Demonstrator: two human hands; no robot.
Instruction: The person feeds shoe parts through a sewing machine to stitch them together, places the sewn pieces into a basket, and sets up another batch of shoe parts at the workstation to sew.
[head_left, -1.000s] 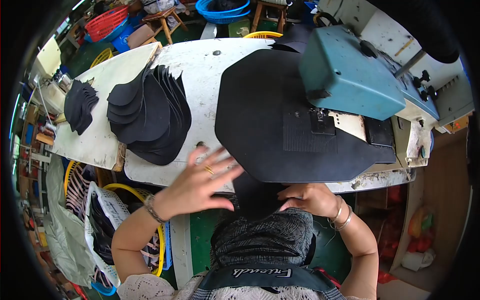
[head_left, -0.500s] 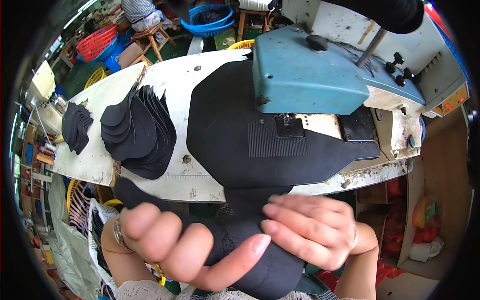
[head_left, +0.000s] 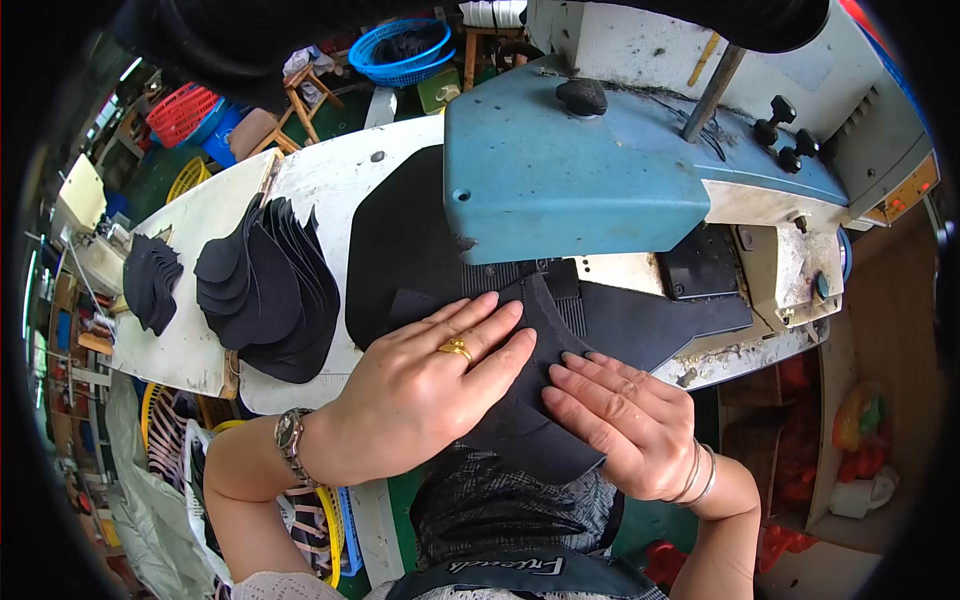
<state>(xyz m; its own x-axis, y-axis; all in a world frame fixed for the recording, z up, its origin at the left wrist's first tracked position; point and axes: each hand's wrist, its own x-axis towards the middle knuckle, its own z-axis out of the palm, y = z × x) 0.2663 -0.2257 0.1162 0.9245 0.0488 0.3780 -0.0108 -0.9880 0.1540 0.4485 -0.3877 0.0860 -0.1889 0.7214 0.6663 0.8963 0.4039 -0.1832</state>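
A black fabric piece (head_left: 530, 425) with a curved edge lies under both hands, just in front of the teal sewing machine (head_left: 580, 180). My left hand (head_left: 425, 385) rests flat on it, fingers extended toward the needle area. On its right part lies my right hand (head_left: 630, 420), fingers stretched out and palm down. The far end of the fabric reaches the ridged plate near the needle, which the machine head mostly hides. Beneath it is a large black board (head_left: 390, 240) on the white table (head_left: 325, 165).
A large stack of black cut pieces (head_left: 270, 290) and a smaller stack (head_left: 150, 283) lie at the left. Blue baskets (head_left: 400, 55), a red basket (head_left: 182, 115) and a wooden stool (head_left: 305, 100) stand behind. A yellow-rimmed basket (head_left: 328, 530) is below the table's left part.
Both hands have moved forward from near the body to the machine, bringing the fabric onto the black board. The left fingers have straightened from a curl. The view has shifted, too.
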